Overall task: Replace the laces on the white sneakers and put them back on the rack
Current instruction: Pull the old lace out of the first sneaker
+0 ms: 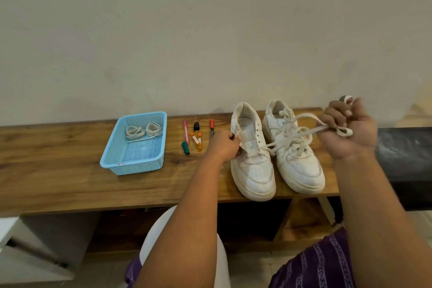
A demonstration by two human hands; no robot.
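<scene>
Wooden bench [70, 184]: basket [134, 145], markers [197, 135] beside sneakers [275, 154].

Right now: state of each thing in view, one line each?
Left sneaker: almost unlaced, left hand grips its side.
Right sneaker: still laced.
Old lace: pulled taut, gripped by right hand.
Blue basket: holds two coiled laces.
Markers: some uncapped.

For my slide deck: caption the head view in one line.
Left hand steadies the left sneaker while right hand pulls its old lace out; new laces wait in basket.
</scene>
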